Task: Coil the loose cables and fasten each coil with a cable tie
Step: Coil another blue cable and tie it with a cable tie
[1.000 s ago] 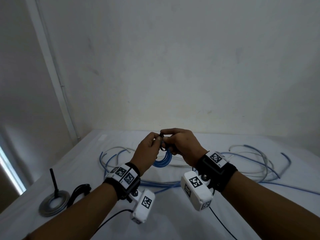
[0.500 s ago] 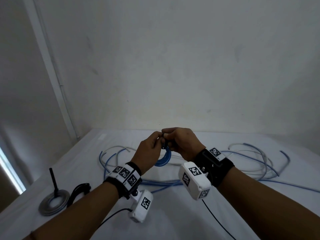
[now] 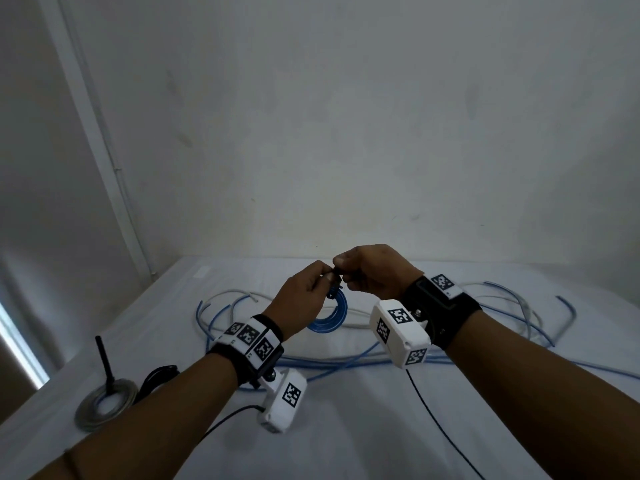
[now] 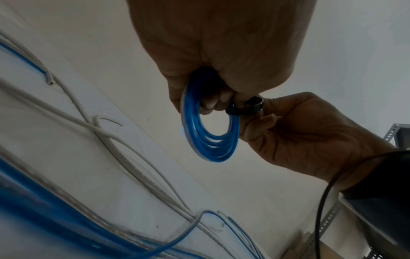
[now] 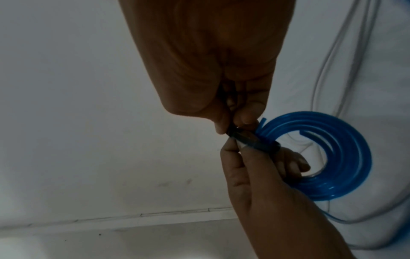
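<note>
Lying nearest on the white cloth-covered table (image 3: 346, 427), at the left edge: a flat grey coil of cable (image 3: 105, 403) with a black stick-like end (image 3: 105, 362) standing up from its centre, and just beside it a small bundle of black cable (image 3: 157, 377). No boxes or trays in view; everything sits bare on the cloth.

Mid-field, held up off the table: a small coil of translucent blue cable (image 3: 330, 315), several turns, hanging roughly upright. Left hand (image 3: 301, 299) grips the coil at its top, fingers (image 4: 213, 103) curled through the ring, thumb closed on the strands. Right hand (image 3: 374, 271) meets it there, thumb and forefinger pinched together on a narrow black cable tie strap (image 5: 250, 140) that wraps across the coil's upper rim. Right-wrist view shows the strap lying over the blue turns, with the cut cable ends (image 5: 262, 122) poking out just beside it. Whether the strap is fully closed cannot be told. Both wrists carry black bands with white marker-tagged camera blocks.

Farther back on the cloth: loose blue cables (image 3: 346, 365) and loose pale grey cables (image 3: 512, 306) in wide tangled loops, crossing one another behind and under the hands.

Beyond, a plain white wall (image 3: 346, 133) with a thin white conduit (image 3: 114, 161) running down its left corner.
</note>
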